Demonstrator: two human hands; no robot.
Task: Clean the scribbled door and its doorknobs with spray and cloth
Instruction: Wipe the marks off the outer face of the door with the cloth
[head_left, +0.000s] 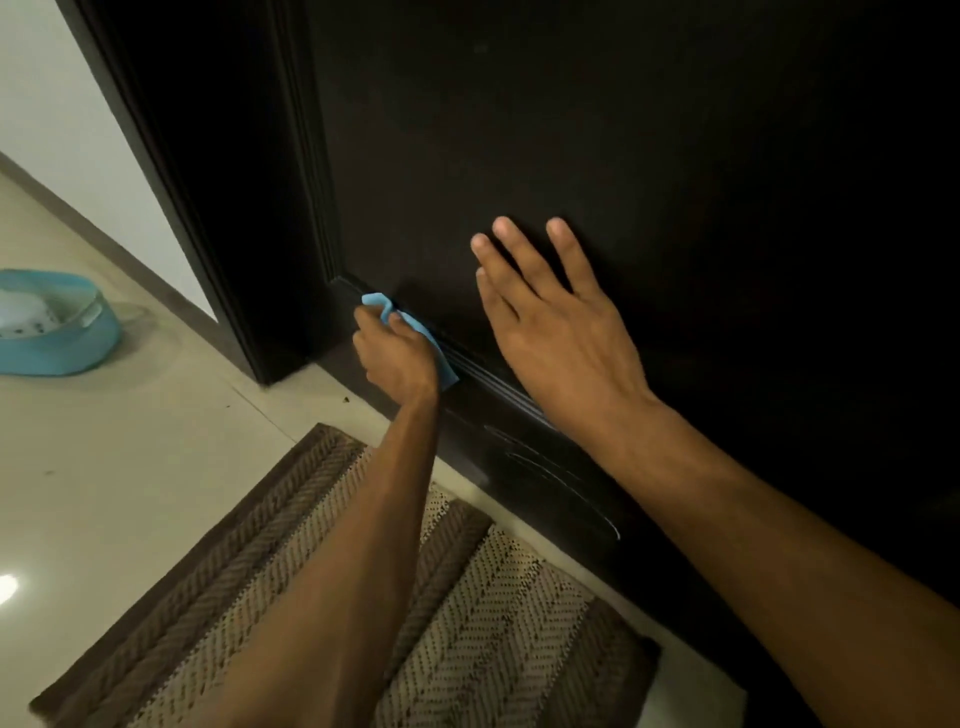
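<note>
Door (649, 156) stood dark and upright ahead. Left hand (397, 353) clenched a blue cloth (415, 327) on the low panel ledge, which ran down-right toward white scribbles (561, 483), nearer that hand. Right hand (550, 322) lay flat, fingers spread, on the panel.

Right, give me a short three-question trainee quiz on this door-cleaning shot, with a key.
1. True or false: the left hand grips the blue cloth against the door's lower moulding.
2. What is the right hand doing? A) holding a spray bottle B) resting flat with straight fingers on the door panel C) turning a doorknob
3. Fill in: faint white scribbles show on the door's bottom rail, just above the striped ____.

Key: 1 true; 2 B; 3 mat.
</note>
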